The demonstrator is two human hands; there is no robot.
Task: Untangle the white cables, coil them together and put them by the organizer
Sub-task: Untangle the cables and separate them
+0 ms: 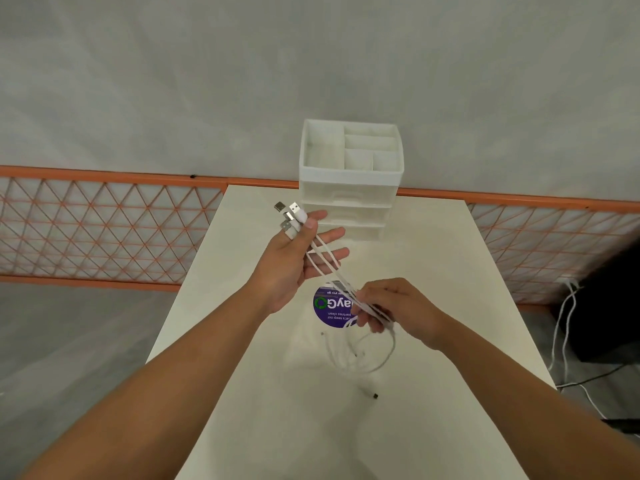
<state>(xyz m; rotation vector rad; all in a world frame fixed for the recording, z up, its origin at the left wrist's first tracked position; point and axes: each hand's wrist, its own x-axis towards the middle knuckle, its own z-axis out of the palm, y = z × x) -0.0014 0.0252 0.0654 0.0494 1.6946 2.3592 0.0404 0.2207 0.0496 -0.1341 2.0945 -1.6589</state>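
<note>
My left hand is raised over the table and pinches the USB plug ends of the white cables between thumb and forefinger, the other fingers spread. The cables run taut down to my right hand, which is closed around them lower along their length. Below my right hand the slack hangs in a loose loop resting on the table, with small connector ends lying nearby. The white drawer organizer stands at the table's far edge, just beyond my left hand.
The cream table carries a round purple sticker under the cables. An orange mesh fence runs behind the table on both sides. White and dark cords hang by a dark object at the right, off the table.
</note>
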